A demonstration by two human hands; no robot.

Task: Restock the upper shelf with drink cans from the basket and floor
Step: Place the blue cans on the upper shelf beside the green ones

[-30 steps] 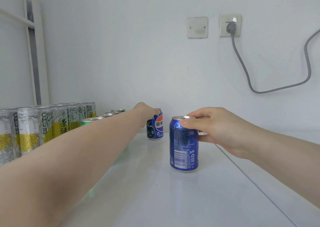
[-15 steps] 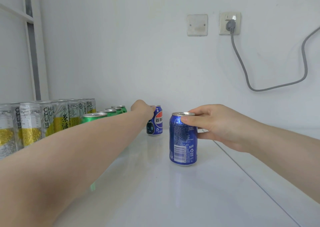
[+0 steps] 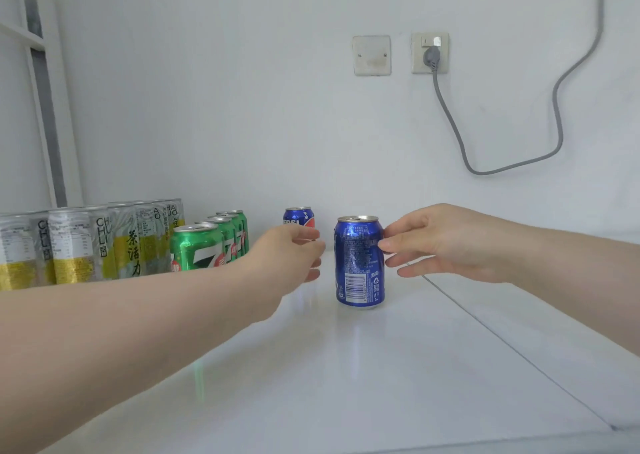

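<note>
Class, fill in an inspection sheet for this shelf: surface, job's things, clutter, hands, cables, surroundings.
Surface: white glossy shelf, seam along the right.
Job's things: near blue can upright, mid-shelf; far blue can by the back wall, partly hidden; green cans in a row; tall silver-yellow cans leftmost.
Clutter: nothing seen.
Hands: left hand loosely curled, holding nothing, in front of the far blue can; right hand, fingers touching the near blue can's right side.
Cables: grey cable plugged into the wall socket.
Surroundings: white wall, blank wall plate, white frame at left.
</note>
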